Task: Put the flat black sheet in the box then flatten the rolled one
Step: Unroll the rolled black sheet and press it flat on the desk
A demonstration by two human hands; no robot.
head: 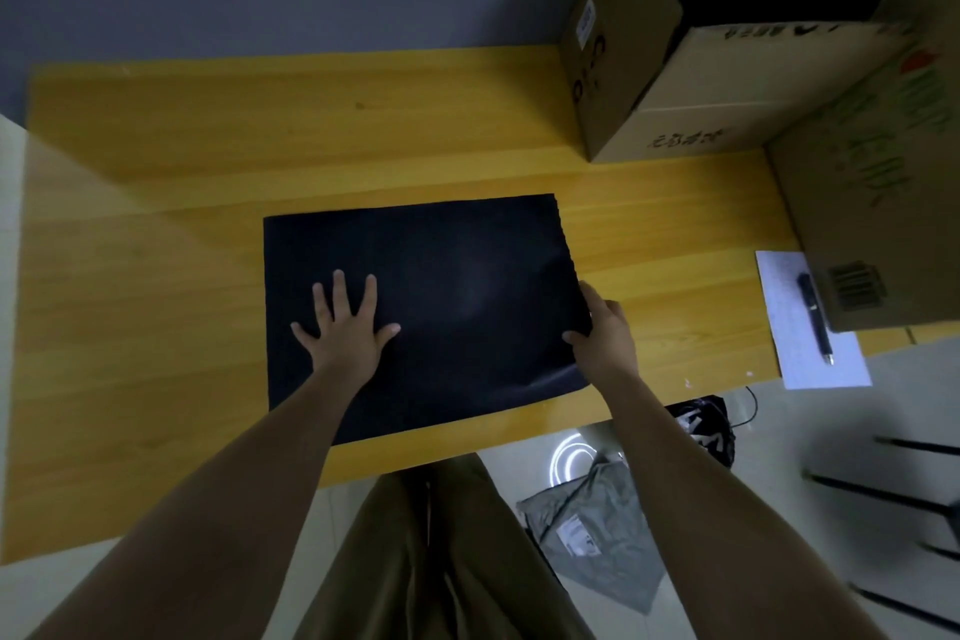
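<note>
A flat black sheet (447,296) lies in the middle of the yellow wooden table (208,161). My left hand (345,322) rests palm down on the sheet's left part, fingers spread. My right hand (602,333) grips the sheet's right edge near its front corner, thumb on top, and that corner is slightly lifted. An open cardboard box (675,120) stands at the back right of the table, with dark material visible inside its opening. I see no rolled sheet.
A second cardboard box (878,203) stands at the table's right edge. In front of it lies a white paper (789,343) with a black pen (815,317) on it. On the floor are a grey mailer bag (597,535) and a black bag (706,426).
</note>
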